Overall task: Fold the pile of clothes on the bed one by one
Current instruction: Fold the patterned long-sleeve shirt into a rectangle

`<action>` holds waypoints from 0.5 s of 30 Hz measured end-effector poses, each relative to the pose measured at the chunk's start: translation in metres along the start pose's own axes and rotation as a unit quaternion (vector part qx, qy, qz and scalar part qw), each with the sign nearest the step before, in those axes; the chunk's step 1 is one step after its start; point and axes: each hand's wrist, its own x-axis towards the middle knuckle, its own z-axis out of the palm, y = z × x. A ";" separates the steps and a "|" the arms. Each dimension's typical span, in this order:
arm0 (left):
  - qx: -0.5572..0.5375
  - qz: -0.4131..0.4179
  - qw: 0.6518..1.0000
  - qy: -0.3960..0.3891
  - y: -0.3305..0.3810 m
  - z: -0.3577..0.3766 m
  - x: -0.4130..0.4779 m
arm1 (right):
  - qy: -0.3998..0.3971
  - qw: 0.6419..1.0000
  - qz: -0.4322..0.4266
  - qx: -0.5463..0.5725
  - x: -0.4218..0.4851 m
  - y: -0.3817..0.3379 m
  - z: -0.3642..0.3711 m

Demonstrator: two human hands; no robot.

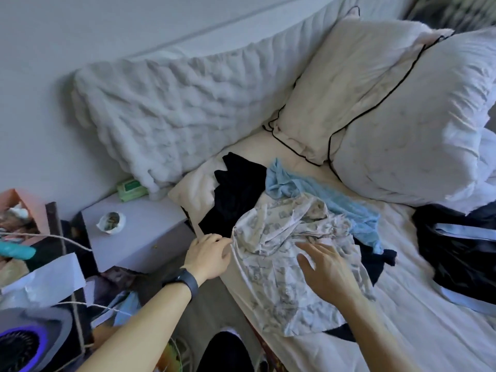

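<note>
Bedsheet (pixel 402 331) holds a patterned garment (pixel 271 267); left fingers (pixel 223 251) pinch its edge, right fingers (pixel 319 249) spread atop.

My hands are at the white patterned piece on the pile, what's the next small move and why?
Probably lift the white patterned garment off the pile and spread it flat. It lies crumpled on top of the black garment and the light blue garment, your left hand is at its edge and your right hand lies open on it, so it should come free first.
</note>
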 end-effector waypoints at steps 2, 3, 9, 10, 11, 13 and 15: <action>0.001 0.004 0.999 -0.034 -0.011 0.012 0.031 | -0.085 0.996 0.042 0.002 0.029 0.002 0.026; 0.005 0.007 0.999 -0.049 -0.017 0.017 0.048 | -0.125 0.990 0.065 0.009 0.045 0.004 0.040; 0.057 0.040 0.989 -0.128 -0.056 0.044 0.164 | -0.273 0.915 0.261 0.142 0.136 0.011 0.111; 0.069 0.047 0.988 -0.132 -0.062 0.047 0.182 | -0.272 0.897 0.302 0.172 0.148 0.012 0.121; 0.082 0.055 0.987 -0.126 -0.067 0.051 0.200 | -0.264 0.881 0.341 0.194 0.159 0.015 0.130; 0.108 0.071 0.986 -0.110 -0.078 0.058 0.233 | -0.227 0.858 0.400 0.227 0.182 0.019 0.149; 0.117 0.080 0.983 -0.120 -0.089 0.068 0.260 | -0.167 0.845 0.430 0.271 0.206 0.020 0.161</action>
